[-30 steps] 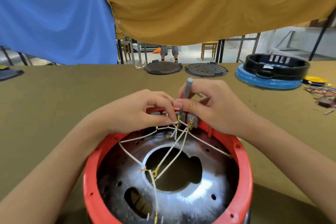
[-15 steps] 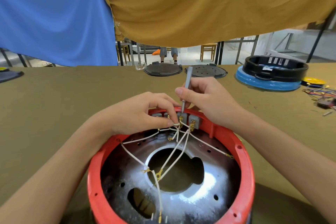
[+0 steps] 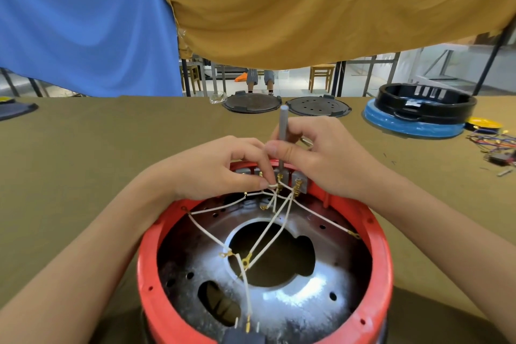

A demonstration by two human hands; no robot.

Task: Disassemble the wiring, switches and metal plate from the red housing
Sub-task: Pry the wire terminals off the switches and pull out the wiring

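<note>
Just beneath both hands [image 3: 279, 164] — the red housing [image 3: 385, 265]

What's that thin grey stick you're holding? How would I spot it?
Find the red housing in front. At its far rim, the right hand pinches a slim grey screwdriver, upright, tip down among the terminals. Unlike the limp white wires around it, it is straight, rigid and metallic.

L hand [image 3: 223, 167]: fingers curled, thumb + index tips pinched together, palm down.
R hand [image 3: 321, 156]: fingers curled, thumb across front, gripping.
Forearms: both angled inward, hands nearly touching.
</note>
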